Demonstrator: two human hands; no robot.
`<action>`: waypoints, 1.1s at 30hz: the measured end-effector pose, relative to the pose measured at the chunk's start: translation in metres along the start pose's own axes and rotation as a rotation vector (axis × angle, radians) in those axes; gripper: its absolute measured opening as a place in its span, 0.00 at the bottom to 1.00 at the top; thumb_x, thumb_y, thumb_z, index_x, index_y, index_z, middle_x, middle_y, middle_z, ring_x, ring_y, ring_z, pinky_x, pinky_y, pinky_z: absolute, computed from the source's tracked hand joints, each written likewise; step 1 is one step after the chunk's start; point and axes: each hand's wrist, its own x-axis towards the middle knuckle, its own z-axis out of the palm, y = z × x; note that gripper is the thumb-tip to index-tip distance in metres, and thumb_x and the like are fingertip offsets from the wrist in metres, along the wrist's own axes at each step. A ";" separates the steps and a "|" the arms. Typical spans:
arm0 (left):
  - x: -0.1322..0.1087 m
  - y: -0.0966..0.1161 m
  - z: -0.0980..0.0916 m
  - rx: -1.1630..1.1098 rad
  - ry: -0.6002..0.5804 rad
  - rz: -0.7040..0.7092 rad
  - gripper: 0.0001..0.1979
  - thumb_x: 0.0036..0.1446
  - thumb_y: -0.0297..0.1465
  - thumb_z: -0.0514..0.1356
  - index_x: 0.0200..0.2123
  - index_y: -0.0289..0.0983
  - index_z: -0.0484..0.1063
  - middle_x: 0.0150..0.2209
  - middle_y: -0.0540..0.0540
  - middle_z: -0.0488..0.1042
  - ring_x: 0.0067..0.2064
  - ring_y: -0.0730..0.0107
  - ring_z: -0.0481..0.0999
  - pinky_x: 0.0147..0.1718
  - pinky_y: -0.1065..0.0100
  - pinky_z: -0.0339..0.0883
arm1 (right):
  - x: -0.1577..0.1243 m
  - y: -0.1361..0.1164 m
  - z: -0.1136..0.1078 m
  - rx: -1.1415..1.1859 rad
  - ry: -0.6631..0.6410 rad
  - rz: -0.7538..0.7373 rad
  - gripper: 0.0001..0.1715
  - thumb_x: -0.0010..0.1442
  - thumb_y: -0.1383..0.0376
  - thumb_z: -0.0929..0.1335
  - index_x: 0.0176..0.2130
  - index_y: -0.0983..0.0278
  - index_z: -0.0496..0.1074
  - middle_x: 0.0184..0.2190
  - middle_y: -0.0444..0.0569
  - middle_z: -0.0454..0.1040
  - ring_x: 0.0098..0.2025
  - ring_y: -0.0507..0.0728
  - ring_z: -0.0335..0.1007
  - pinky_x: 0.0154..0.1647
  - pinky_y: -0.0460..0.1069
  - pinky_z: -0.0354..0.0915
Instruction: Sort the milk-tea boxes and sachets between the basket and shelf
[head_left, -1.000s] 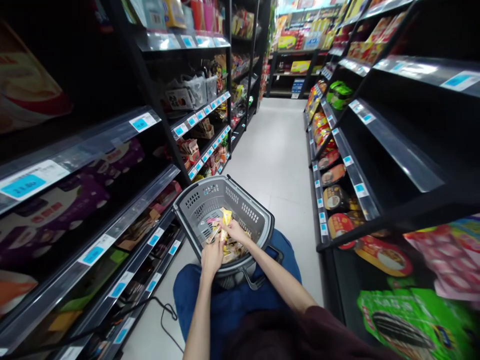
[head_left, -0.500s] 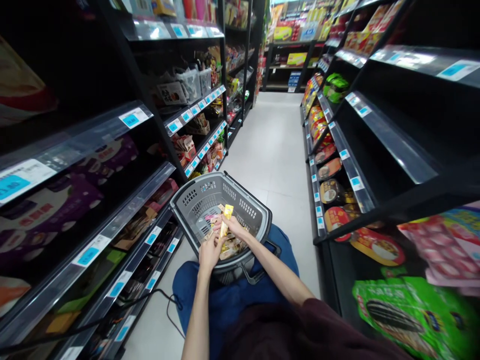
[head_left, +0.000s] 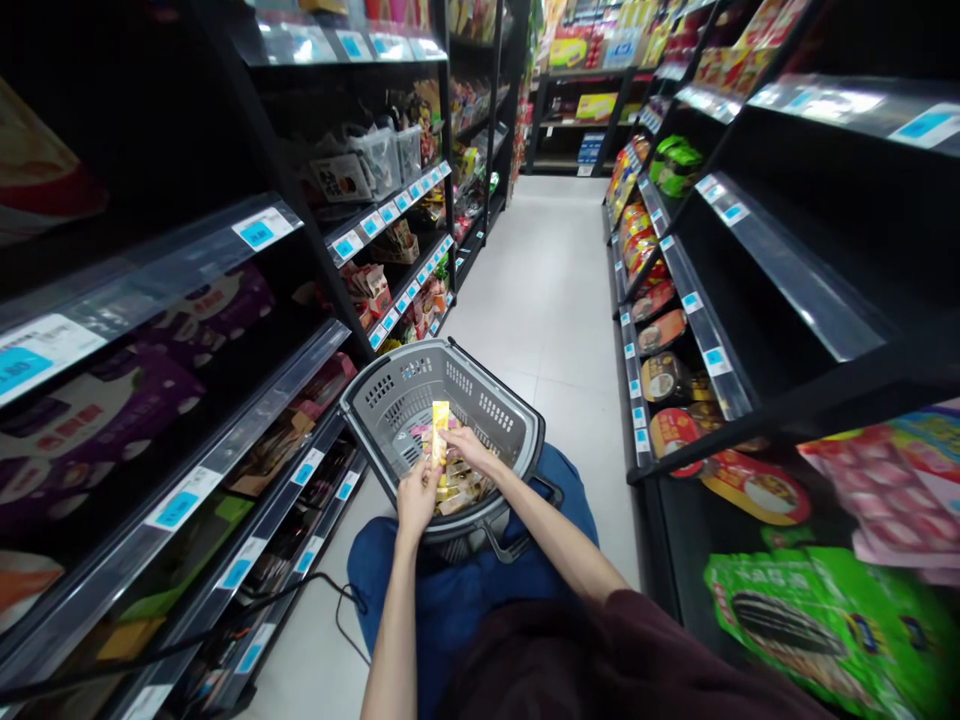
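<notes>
A narrow yellow packet (head_left: 440,425) stands upright between my hands, over the grey shopping basket (head_left: 401,395). My left hand (head_left: 418,495) is closed on its lower part. The fingers of my right hand (head_left: 466,447) pinch it from the right, around mid-height. Below my hands, several small packets (head_left: 459,490) in yellow, brown and pink lie in the bottom of the basket. My hands partly cover them. The basket rests at my knees, its black handle (head_left: 510,545) folded down on the near side.
Shelves with price tags line both sides. Purple packs (head_left: 97,420) sit at left, bowl-shaped food packs (head_left: 667,380) at right. A green seed bag (head_left: 817,620) lies low on the right. A black cable (head_left: 330,580) hangs by my left knee. The pale floor aisle (head_left: 555,270) runs ahead.
The yellow packet has turned from a tilt to nearly upright and shifted slightly left, its front now facing me. Both hands keep hold of it. The basket stays in place.
</notes>
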 end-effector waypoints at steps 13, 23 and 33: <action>0.000 0.000 0.001 -0.098 0.069 -0.021 0.19 0.66 0.46 0.52 0.44 0.38 0.73 0.31 0.47 0.80 0.33 0.66 0.79 0.35 0.70 0.65 | -0.003 -0.001 0.001 -0.078 -0.100 -0.033 0.30 0.42 0.49 0.81 0.35 0.70 0.79 0.29 0.50 0.80 0.27 0.52 0.71 0.31 0.46 0.67; -0.001 0.004 0.003 -0.004 0.041 -0.013 0.15 0.63 0.39 0.60 0.49 0.39 0.71 0.38 0.45 0.81 0.39 0.63 0.80 0.41 0.68 0.68 | -0.001 0.006 -0.004 -0.131 0.035 -0.076 0.30 0.36 0.49 0.82 0.27 0.69 0.75 0.27 0.50 0.78 0.28 0.54 0.71 0.30 0.47 0.67; -0.005 0.014 0.000 0.224 -0.025 -0.055 0.16 0.67 0.40 0.58 0.53 0.38 0.71 0.42 0.42 0.82 0.44 0.60 0.81 0.40 0.69 0.66 | -0.004 0.002 0.001 -0.170 0.084 -0.119 0.31 0.34 0.47 0.82 0.24 0.68 0.73 0.26 0.51 0.78 0.27 0.55 0.72 0.29 0.48 0.67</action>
